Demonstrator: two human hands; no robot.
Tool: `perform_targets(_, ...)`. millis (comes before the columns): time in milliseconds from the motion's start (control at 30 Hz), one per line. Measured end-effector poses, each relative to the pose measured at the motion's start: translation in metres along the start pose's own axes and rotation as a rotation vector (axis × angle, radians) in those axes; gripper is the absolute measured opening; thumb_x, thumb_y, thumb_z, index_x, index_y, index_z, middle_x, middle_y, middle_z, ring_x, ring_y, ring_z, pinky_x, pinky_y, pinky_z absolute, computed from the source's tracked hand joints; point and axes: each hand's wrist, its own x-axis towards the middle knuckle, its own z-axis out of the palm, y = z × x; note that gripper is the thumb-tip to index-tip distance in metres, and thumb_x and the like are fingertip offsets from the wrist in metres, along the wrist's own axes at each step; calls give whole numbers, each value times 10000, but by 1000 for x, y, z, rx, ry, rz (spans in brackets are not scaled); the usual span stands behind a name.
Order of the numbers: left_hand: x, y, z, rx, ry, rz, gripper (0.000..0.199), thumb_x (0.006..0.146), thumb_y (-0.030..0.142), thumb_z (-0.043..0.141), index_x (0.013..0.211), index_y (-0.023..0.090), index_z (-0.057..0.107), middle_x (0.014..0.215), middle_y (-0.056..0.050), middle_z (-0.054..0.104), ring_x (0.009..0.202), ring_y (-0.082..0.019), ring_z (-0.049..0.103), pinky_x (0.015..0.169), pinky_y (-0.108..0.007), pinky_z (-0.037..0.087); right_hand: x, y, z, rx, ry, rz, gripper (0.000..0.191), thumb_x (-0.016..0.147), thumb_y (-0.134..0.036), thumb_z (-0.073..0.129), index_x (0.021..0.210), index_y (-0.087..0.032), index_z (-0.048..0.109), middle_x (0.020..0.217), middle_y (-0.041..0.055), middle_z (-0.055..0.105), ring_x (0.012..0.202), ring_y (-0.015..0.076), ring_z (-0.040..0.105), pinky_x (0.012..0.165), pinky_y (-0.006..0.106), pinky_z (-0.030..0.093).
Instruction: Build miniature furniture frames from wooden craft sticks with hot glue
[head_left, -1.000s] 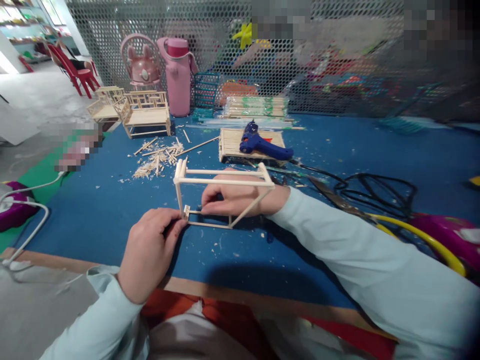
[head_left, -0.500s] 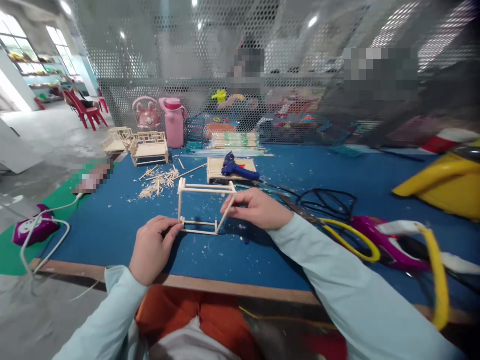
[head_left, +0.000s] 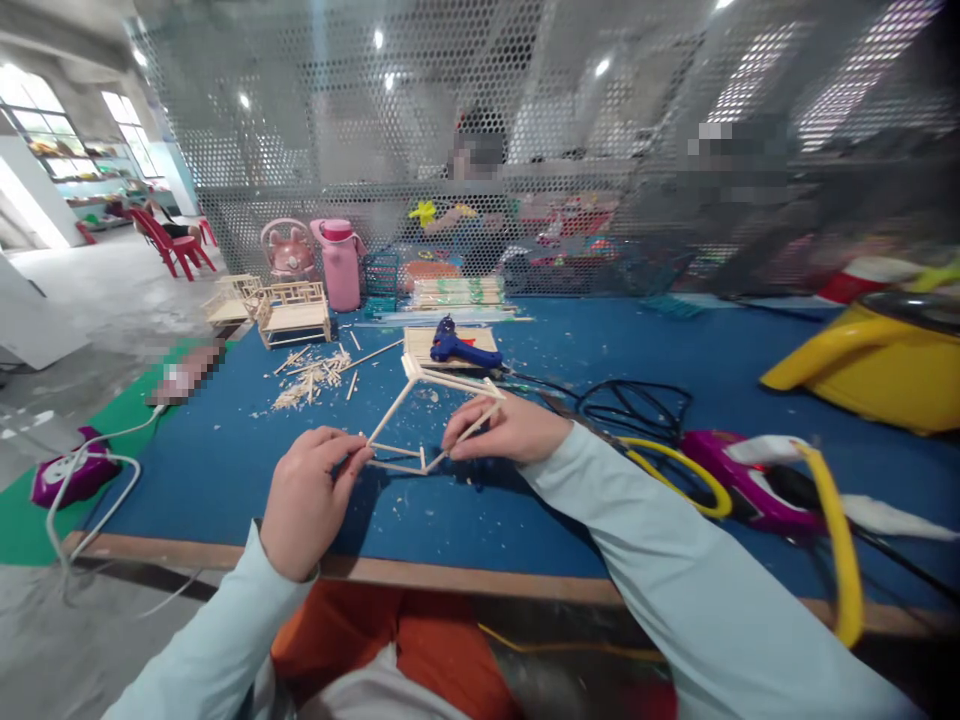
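Between my hands a frame of thin wooden sticks [head_left: 454, 381] is held tilted just above the blue tabletop. My left hand [head_left: 311, 497] pinches its lower left corner between thumb and fingers. On the other side my right hand [head_left: 510, 428] is closed on the slanted right-hand stick. Behind the frame a blue glue gun [head_left: 466, 350] lies on a flat panel of sticks [head_left: 417, 345]. Short offcuts of stick [head_left: 311, 380] are heaped to the left of it.
Small stick-built furniture models [head_left: 294, 315] stand at the back left beside a pink bottle [head_left: 342, 268]. Black cable [head_left: 634, 405], a purple power strip [head_left: 742, 480] and a yellow container [head_left: 877, 365] occupy the right. A perforated metal screen [head_left: 405, 130] rises behind the table.
The stick frame has been turned: its upper part has swung to the right and its left upright now slants. Both hands keep their hold.
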Motion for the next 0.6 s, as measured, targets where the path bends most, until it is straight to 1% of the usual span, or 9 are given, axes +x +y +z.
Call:
perform_targets(67, 3, 2, -1, 11, 5, 22, 197, 829, 286, 514, 845, 181, 679, 796, -46, 649, 738, -147, 583, 679, -245, 448, -2, -1, -3, 1, 19, 15, 206, 619, -310, 693, 714, -128, 694, 714, 50, 680, 687, 147, 614, 676, 256, 482)
perform_targets(167, 5, 6, -1, 10, 12, 36, 201, 829, 294, 513, 845, 189, 685, 785, -41, 643, 717, -141, 579, 663, -238, 446, -8, -3, -6, 88, 62, 42, 238, 586, -329, 717, 704, -124, 692, 707, 53, 681, 670, 150, 619, 657, 262, 488)
perform_targets(300, 6, 9, -1, -42, 15, -3, 204, 824, 306, 517, 831, 191, 685, 795, -40, 651, 726, -141, 588, 674, -240, 450, -9, -5, -8, 152, 134, 32, 253, 564, -328, 735, 700, -120, 688, 679, 46, 675, 650, 137, 611, 650, 256, 483)
perform_targets(400, 8, 8, -1, -61, 3, -40, 222, 824, 321, 505, 804, 187, 681, 790, -42, 658, 722, -147, 595, 690, -253, 456, -4, -2, -5, 190, 172, 28, 270, 590, -351, 718, 714, -115, 679, 640, 36, 661, 595, 118, 594, 618, 249, 479)
perform_targets(500, 9, 3, -2, -39, -20, -62, 236, 824, 326, 492, 798, 184, 678, 790, -44, 660, 728, -154, 598, 700, -263, 459, 1, 2, 1, 225, 126, 41, 306, 627, -393, 682, 739, -109, 666, 626, 31, 654, 569, 114, 588, 585, 243, 474)
perform_targets(600, 8, -1, -2, -28, -47, -78, 238, 827, 324, 486, 811, 180, 674, 808, -47, 660, 742, -157, 595, 705, -264, 458, 4, 2, 5, 154, 70, 38, 288, 658, -382, 652, 745, -108, 666, 646, 33, 663, 600, 123, 598, 603, 244, 471)
